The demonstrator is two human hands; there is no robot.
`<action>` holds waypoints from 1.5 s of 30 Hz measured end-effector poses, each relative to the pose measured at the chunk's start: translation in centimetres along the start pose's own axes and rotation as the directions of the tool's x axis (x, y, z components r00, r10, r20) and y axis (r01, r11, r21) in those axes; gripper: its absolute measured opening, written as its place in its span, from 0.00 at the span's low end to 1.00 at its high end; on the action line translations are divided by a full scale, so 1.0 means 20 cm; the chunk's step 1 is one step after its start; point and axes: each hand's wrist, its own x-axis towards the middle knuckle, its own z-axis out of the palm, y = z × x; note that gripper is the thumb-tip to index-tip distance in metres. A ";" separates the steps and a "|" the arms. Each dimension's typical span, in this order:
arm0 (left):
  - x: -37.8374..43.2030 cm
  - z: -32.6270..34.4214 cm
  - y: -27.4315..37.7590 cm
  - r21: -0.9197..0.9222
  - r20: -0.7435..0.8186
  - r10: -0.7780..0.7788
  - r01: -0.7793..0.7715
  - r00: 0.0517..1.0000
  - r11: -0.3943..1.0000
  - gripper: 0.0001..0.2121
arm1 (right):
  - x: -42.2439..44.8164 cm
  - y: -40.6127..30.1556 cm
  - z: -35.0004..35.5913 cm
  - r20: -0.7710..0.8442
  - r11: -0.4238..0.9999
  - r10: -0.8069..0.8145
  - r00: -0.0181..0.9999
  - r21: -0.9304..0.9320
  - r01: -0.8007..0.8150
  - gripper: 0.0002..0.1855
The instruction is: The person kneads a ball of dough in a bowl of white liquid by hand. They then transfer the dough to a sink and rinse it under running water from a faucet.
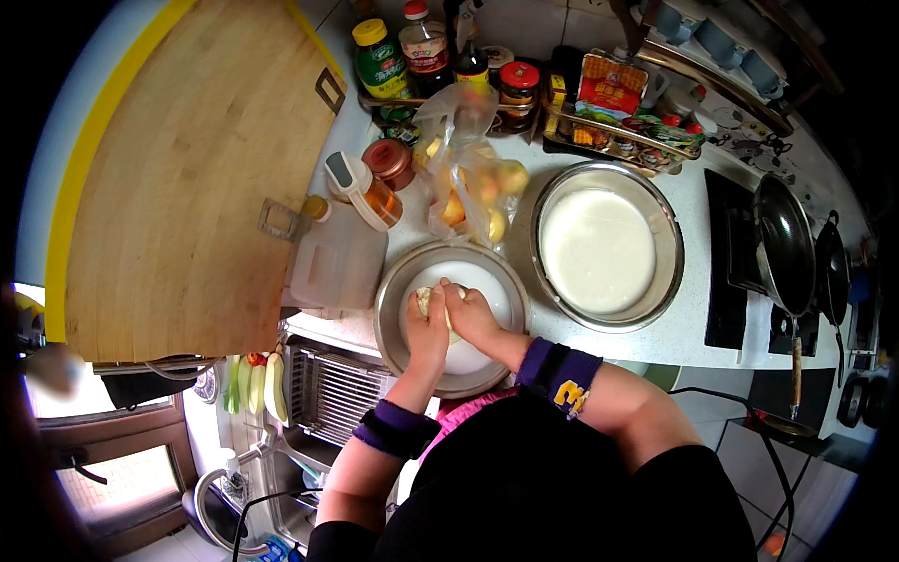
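Both hands squeeze a pale, dough-like lump (423,298) over the smaller metal basin (388,319). My left hand (427,329) wraps its near left side, and my right hand (473,317) presses from the right, with the thumbs close together. Most of the lump is hidden by the fingers. Milky white liquid (495,298) fills the lower part of this basin, around and below the hands. To its right stands a larger steel basin (667,281) holding a thicker-looking, creamy white liquid (599,249).
Behind the basin lies a clear plastic bag of fruit (467,190). An oil dispenser (365,190) and a plastic jug (340,256) stand left. Condiment bottles (383,60) line the back. A wok (781,242) sits at right on the hob; a sink drying rack (333,386) is near left.
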 end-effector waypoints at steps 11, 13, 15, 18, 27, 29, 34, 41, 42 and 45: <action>0.08 -0.02 -0.08 -0.325 -0.030 -0.124 0.108 0.992 0.939 0.17 | 0.06 0.15 -0.05 -0.148 0.974 -0.225 0.963 -0.057 0.219 0.17; 0.07 -0.02 -0.06 -0.306 -0.078 -0.149 0.119 0.986 0.945 0.18 | 0.06 0.12 -0.07 -0.184 0.964 -0.265 0.947 -0.050 0.260 0.14; 0.06 -0.03 -0.04 -0.282 -0.154 -0.177 0.128 0.972 0.951 0.20 | 0.02 0.05 -0.08 -0.038 0.976 -0.216 0.976 -0.038 0.214 0.15; 0.08 -0.02 -0.06 -0.166 -0.228 -0.160 0.123 0.960 0.978 0.24 | -0.11 -0.08 -0.02 0.056 0.897 -0.360 0.931 -0.254 0.362 0.18; 0.09 -0.06 -0.06 -0.415 -0.152 -0.260 0.177 0.954 0.893 0.28 | -0.07 -0.06 -0.03 0.114 0.958 -0.251 0.961 -0.114 0.263 0.19; 0.10 -0.09 -0.12 -0.357 -0.072 -0.252 0.211 0.965 0.910 0.25 | -0.03 0.00 -0.01 0.053 0.977 -0.206 0.977 -0.049 0.209 0.19; 0.08 -0.13 -0.22 -0.137 0.018 -0.129 0.130 0.992 0.982 0.20 | 0.03 0.00 -0.03 -0.088 0.989 -0.124 0.988 -0.087 0.116 0.23; -0.03 -0.01 -0.12 0.060 0.065 0.037 -0.041 0.997 0.997 0.21 | 0.02 -0.03 -0.03 -0.083 0.995 0.035 0.996 -0.085 -0.042 0.31; 0.02 -0.01 -0.23 0.201 -0.015 0.153 -0.147 0.988 0.968 0.21 | -0.03 -0.07 0.00 -0.059 0.997 0.036 0.998 -0.072 -0.040 0.32; -0.02 0.03 -0.07 0.111 -0.056 0.165 -0.158 0.985 0.981 0.21 | -0.09 -0.16 -0.01 -0.061 0.997 0.018 0.998 -0.071 -0.022 0.36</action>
